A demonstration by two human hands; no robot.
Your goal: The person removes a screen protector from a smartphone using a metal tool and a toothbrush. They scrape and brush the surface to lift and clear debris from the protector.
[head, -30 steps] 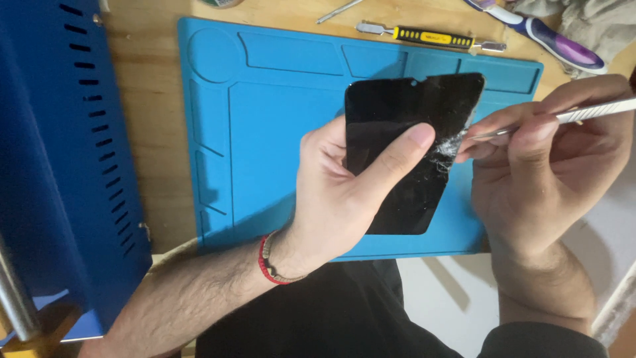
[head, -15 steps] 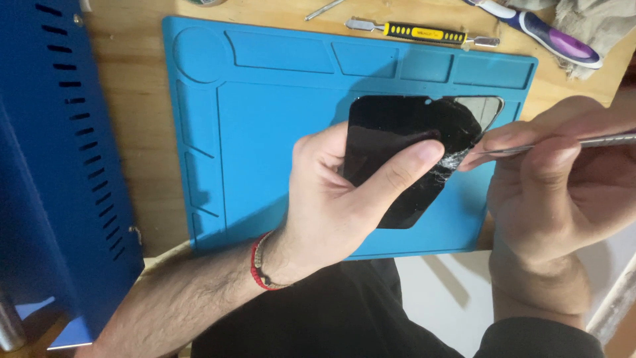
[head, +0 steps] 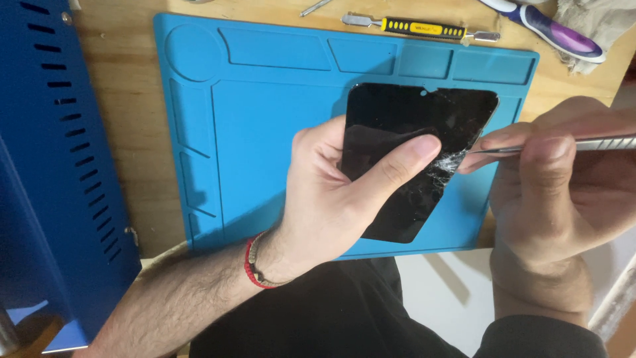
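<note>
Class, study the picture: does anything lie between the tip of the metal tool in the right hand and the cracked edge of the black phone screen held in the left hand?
Nothing visible does. The metal tool, gripped in the right hand, reaches the cracked edge of the phone screen directly. The left hand holds the screen, its thumb beside the cracks, not across the tool's path.

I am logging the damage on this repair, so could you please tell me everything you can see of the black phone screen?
The phone screen is a thin, glossy black glass panel with rounded corners and a small notch at its top edge. Cracks spread like a web from its right edge. It is held tilted above the blue work mat. The left hand grips it, thumb across the face. The tip of the metal tweezers, held in the right hand, meets the cracked edge.
</note>
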